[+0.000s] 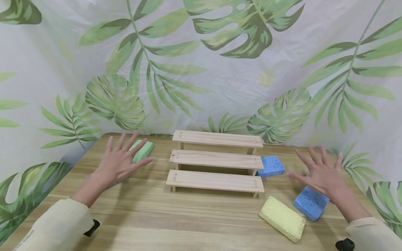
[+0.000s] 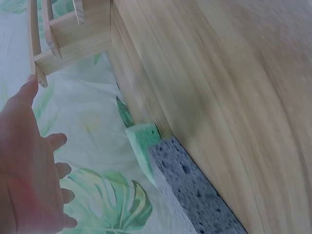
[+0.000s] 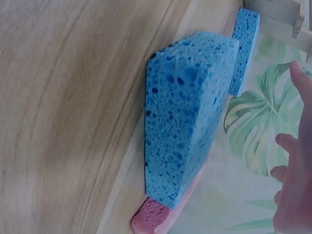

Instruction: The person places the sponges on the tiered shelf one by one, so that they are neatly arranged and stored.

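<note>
A: Look, both hands hang over the table with fingers spread and relaxed. They grasp nothing.

B: Yes. The left hand is above the green sponge, partly covering it. From the wrist view I see also a grey sponge just beside the green one, under that hand.

A: And the right hand is over a blue sponge. It seems a pink sponge lies beneath the blue one; only its edge shows.

B: A second blue sponge is touching the right end of the wooden steps, and a yellow sponge is near the front edge.

A: The steps are bare, all three boards.

B: In my opinion, a good grip would be thumb on one long side and fingers on the other, not too strong, because a sponge squashes easily.

A: And the blue one should be lifted alone, so the pink does not come along.

B: Agreed. I cannot tell if they stick together.
</note>
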Demonstrator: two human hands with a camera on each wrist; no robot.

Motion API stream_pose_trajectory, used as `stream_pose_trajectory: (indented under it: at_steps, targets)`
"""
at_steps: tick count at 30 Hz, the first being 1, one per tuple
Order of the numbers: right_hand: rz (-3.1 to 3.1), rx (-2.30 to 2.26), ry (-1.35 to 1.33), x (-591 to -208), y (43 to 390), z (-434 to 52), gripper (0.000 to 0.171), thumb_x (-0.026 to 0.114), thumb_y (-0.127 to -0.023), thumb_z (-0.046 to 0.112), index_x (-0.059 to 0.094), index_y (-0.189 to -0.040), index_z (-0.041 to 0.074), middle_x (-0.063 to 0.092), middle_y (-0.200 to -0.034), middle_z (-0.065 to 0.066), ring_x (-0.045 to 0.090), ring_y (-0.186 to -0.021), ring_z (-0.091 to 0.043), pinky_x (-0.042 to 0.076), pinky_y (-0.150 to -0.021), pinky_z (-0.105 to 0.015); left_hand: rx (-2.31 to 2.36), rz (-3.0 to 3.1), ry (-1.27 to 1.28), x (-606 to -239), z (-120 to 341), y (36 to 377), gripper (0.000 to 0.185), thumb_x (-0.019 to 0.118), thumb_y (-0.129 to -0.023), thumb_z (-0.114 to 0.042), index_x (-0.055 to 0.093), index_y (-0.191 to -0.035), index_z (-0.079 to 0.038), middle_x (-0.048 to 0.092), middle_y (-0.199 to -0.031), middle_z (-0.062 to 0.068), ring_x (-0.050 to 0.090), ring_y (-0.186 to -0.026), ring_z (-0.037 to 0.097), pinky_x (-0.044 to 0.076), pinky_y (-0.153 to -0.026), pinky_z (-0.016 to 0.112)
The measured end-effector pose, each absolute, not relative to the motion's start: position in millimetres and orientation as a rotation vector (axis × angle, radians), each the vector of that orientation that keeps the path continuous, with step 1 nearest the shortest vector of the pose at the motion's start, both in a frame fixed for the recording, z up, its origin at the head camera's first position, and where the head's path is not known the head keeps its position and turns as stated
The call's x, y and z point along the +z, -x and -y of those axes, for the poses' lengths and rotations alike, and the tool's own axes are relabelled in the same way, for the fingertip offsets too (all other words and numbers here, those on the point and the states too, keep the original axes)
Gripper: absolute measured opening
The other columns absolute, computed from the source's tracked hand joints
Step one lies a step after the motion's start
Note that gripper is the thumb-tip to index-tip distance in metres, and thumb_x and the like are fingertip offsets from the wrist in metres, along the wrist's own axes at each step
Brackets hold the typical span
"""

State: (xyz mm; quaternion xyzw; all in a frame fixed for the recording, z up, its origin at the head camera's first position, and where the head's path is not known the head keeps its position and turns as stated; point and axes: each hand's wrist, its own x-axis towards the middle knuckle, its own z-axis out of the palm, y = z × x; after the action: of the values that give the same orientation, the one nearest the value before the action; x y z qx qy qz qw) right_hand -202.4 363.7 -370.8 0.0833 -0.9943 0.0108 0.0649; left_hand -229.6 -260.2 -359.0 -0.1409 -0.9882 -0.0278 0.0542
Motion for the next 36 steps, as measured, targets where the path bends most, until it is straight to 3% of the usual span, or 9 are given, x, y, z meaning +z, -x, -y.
stream_pose_trajectory:
  at_steps: [11, 16, 20, 24, 29, 33, 36]
  targets:
    - [3.007, 0.184, -0.335, -370, 197, -351, 0.092, 0.056, -0.095, 0.069, 0.029, -0.164, 0.014, 0.013, -0.168, -0.03, -0.008, -0.153, -0.054, -0.018, -0.108, -0.081, -0.362, 3.035, 0.56, -359, 235, 235, 0.086, 0.043, -0.102, -0.068, 0.03, -0.164, -0.011, 0.013, -0.172, 0.02, 0.006, -0.156, 0.047, 0.005, -0.122, 0.069]
    - [3.007, 0.321, -0.42, -370, 194, -346, 0.089, 0.062, -0.095, 0.061, 0.032, -0.163, 0.013, 0.018, -0.166, -0.033, -0.001, -0.151, -0.059, -0.002, -0.107, -0.087, -0.54, 3.033, 0.645, -358, 223, 238, 0.082, 0.044, -0.104, -0.063, 0.031, -0.164, -0.008, 0.017, -0.17, 0.021, 0.013, -0.156, 0.047, 0.015, -0.12, 0.071]
    - [2.998, 0.393, -0.49, -370, 192, -342, 0.086, 0.067, -0.093, 0.055, 0.04, -0.159, 0.007, 0.028, -0.161, -0.036, 0.014, -0.146, -0.065, 0.011, -0.103, -0.089, -0.656, 3.018, 0.671, -358, 215, 239, 0.079, 0.047, -0.104, -0.06, 0.031, -0.164, -0.01, 0.021, -0.17, 0.02, 0.02, -0.153, 0.049, 0.026, -0.111, 0.078]
    - [2.996, 0.488, -0.526, -369, 189, -338, 0.082, 0.071, -0.093, 0.052, 0.048, -0.153, 0.002, 0.04, -0.154, -0.036, 0.031, -0.139, -0.066, 0.025, -0.1, -0.087, -0.815, 2.975, 0.711, -362, 209, 242, 0.075, 0.054, -0.105, -0.052, 0.034, -0.163, -0.009, 0.03, -0.167, 0.02, 0.03, -0.15, 0.048, 0.032, -0.111, 0.074]
    - [2.965, 0.626, -0.582, -368, 186, -333, 0.071, 0.077, -0.091, 0.045, 0.06, -0.142, -0.001, 0.06, -0.139, -0.029, 0.053, -0.126, -0.058, 0.046, -0.095, -0.075, -0.991, 2.88, 0.837, -368, 204, 248, 0.07, 0.061, -0.105, -0.041, 0.039, -0.158, -0.001, 0.043, -0.159, 0.022, 0.039, -0.146, 0.045, 0.034, -0.116, 0.065]
    - [2.956, 0.708, -0.654, -368, 183, -328, 0.058, 0.08, -0.09, 0.038, 0.068, -0.131, -0.002, 0.071, -0.123, -0.021, 0.066, -0.113, -0.044, 0.054, -0.09, -0.063, -1.057, 2.813, 0.921, -372, 200, 250, 0.063, 0.062, -0.105, -0.035, 0.047, -0.152, 0.004, 0.051, -0.152, 0.024, 0.044, -0.142, 0.046, 0.036, -0.114, 0.065]
    - [2.993, 0.753, -0.707, -366, 182, -323, 0.053, 0.08, -0.091, 0.035, 0.07, -0.127, -0.002, 0.074, -0.114, -0.013, 0.068, -0.101, -0.028, 0.058, -0.081, -0.047, -1.1, 2.777, 0.953, -375, 199, 253, 0.056, 0.062, -0.105, -0.03, 0.053, -0.147, 0.006, 0.056, -0.147, 0.024, 0.049, -0.139, 0.045, 0.039, -0.113, 0.063]
